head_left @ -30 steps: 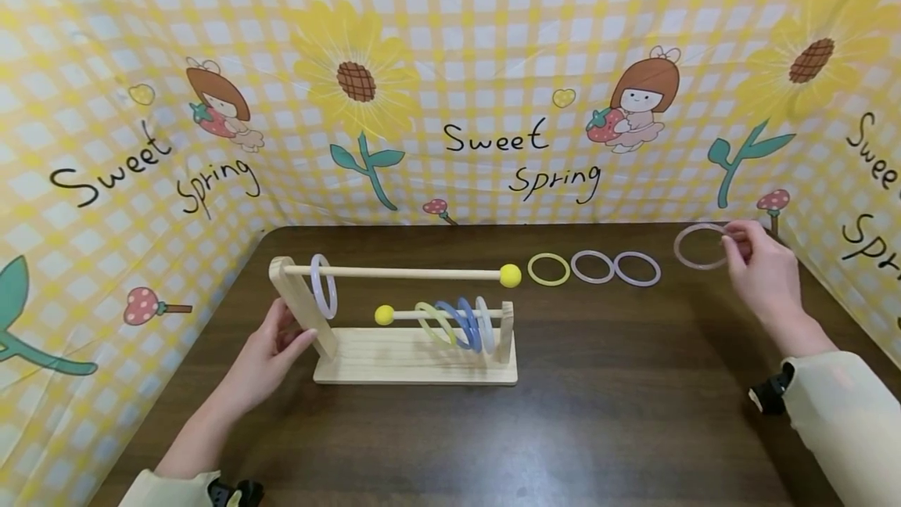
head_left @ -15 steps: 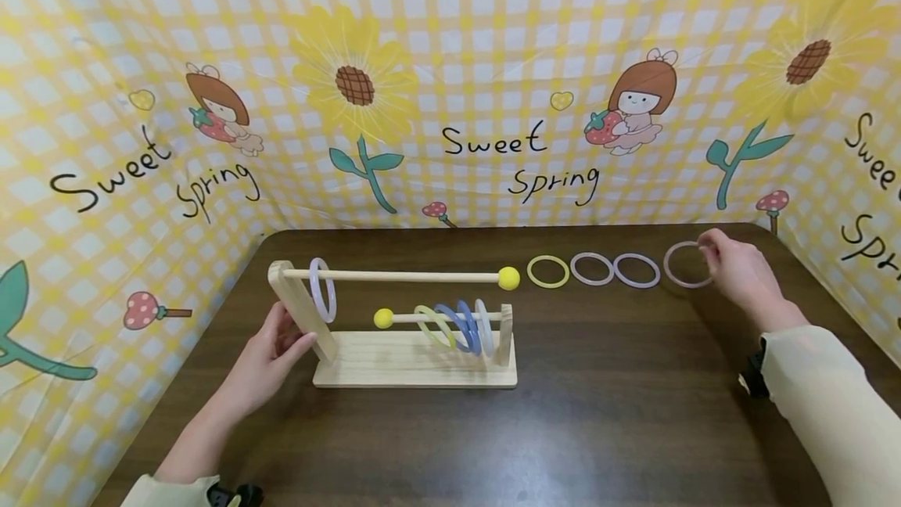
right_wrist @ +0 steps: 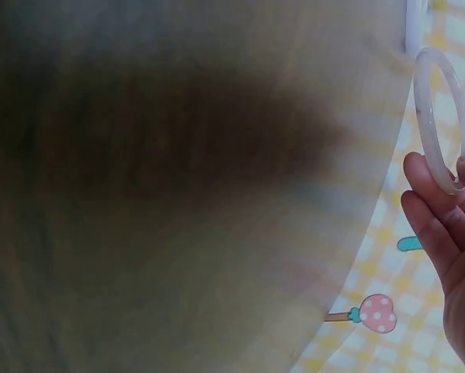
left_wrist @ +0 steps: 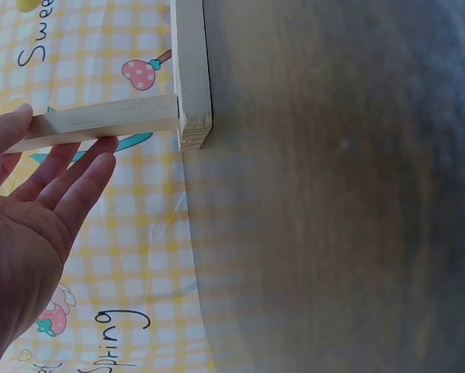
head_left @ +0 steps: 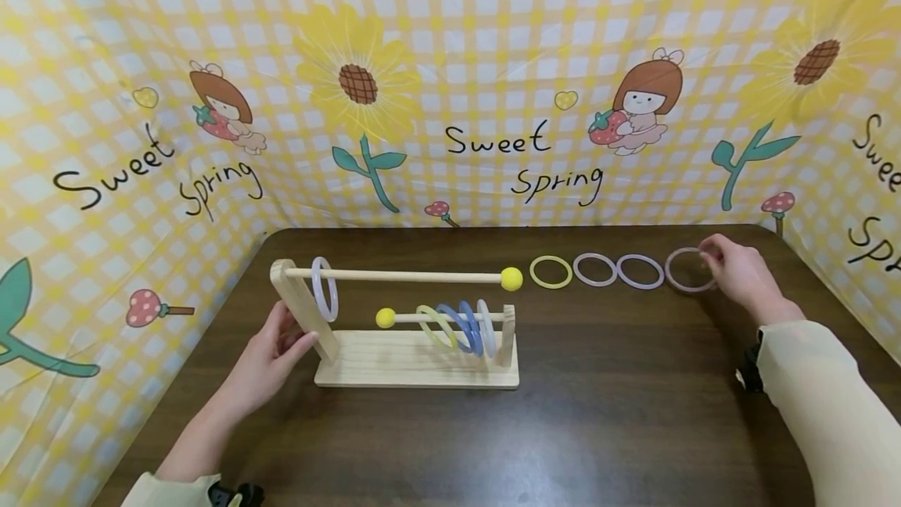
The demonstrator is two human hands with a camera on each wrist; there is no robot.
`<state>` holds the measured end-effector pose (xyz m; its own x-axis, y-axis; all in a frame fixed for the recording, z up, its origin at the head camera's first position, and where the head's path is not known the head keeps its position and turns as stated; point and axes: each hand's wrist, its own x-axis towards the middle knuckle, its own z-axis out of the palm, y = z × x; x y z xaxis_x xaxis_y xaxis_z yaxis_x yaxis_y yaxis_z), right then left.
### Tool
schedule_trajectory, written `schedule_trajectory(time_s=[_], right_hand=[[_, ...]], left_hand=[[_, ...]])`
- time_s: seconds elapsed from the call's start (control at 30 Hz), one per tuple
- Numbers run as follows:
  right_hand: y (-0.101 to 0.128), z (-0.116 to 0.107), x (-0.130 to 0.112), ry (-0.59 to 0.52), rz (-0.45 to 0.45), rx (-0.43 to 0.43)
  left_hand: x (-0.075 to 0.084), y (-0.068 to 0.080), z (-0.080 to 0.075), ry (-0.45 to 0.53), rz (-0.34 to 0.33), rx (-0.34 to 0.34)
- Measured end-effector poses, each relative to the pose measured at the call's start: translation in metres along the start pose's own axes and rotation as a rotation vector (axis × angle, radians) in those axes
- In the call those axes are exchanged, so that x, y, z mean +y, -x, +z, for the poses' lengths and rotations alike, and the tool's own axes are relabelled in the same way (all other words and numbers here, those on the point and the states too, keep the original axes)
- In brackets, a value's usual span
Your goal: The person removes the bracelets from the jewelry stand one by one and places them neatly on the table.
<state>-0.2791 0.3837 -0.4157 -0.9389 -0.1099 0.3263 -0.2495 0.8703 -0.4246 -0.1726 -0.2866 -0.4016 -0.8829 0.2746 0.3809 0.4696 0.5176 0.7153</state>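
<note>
So the wooden stand (head_left: pixel 415 358) sits a bit left of the middle of the table (head_left: pixel 563 429). It's got two rods: the top rod (head_left: pixel 408 276) runs from the left post (head_left: pixel 299 315), and the lower rod (head_left: pixel 439 317) comes off the right post (head_left: pixel 505 333), nearer to us. One ring (head_left: pixel 324 289) hangs at the left end of the top rod, four rings (head_left: pixel 457 325) bunch toward the right on the lower one. Right of the stand, toward the far edge, four loose rings (head_left: pixel 595 270) line up in a row. The left hand (head_left: pixel 271 358) rests against the left post; the right hand (head_left: pixel 739 276) pinches the rightmost ring (head_left: pixel 684 271) of that row (whether it lies flat I can't tell).
</note>
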Motion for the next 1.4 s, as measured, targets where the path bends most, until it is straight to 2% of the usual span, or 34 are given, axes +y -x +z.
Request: schedule_trajectory(time_s=[0.2, 0.47, 0.7, 0.9, 1.4], right_hand=[[-0.002, 0.001, 0.004, -0.037, 0.028, -0.031], [-0.009, 0.002, 0.007, 0.019, 0.036, -0.023], [-0.009, -0.001, 0.012, 0.047, 0.113, -0.080], [-0.010, -0.004, 0.014, 0.068, 0.164, -0.164], [-0.017, 0.000, 0.018, 0.077, 0.150, -0.191]], left_hand=[[0.000, 0.000, -0.001, 0.007, -0.008, 0.001], [0.000, 0.000, -0.002, 0.008, -0.009, 0.003], [0.000, 0.000, -0.002, -0.007, 0.000, -0.004], [0.001, 0.000, -0.002, -0.015, -0.005, -0.005], [0.002, -0.001, -0.003, -0.055, -0.014, -0.002]])
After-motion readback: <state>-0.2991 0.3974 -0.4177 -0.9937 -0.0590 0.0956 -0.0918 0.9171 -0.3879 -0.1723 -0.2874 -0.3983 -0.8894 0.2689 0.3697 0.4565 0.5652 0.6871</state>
